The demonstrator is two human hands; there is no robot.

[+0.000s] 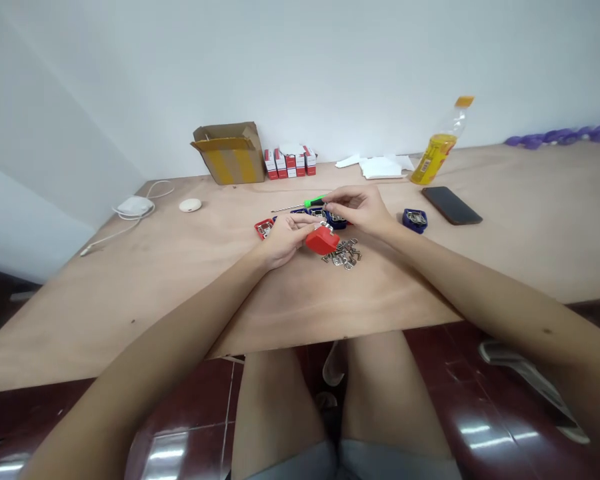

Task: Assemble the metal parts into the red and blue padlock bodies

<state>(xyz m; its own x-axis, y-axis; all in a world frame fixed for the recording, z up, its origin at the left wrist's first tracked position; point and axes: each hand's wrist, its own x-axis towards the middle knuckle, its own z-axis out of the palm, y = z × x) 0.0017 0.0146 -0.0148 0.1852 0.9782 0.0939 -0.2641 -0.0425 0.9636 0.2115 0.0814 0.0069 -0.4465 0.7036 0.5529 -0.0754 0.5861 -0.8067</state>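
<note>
A red plastic casing (322,241) with a shiny metal fitting on its top is gripped in my left hand (284,239), tilted above the table. My right hand (360,208) is closed in a pinch just above and to the right of it; what sits between its fingertips is too small to make out. Right by those fingertips, a screwdriver (307,203) with a green and black handle points left. Under my hands, several blue casings (318,215) with metal parts and another red casing (264,229) are partly hidden. A loose pile of small metal pieces (347,255) lies just right of the held casing.
At the back stand an open cardboard box (235,160) and several small red-and-white boxes (291,164), with white papers (380,166) nearby. To the right are a blue casing (415,220), a phone (451,205) and a yellow-labelled bottle (434,157). A white charger with cable (134,207) lies left.
</note>
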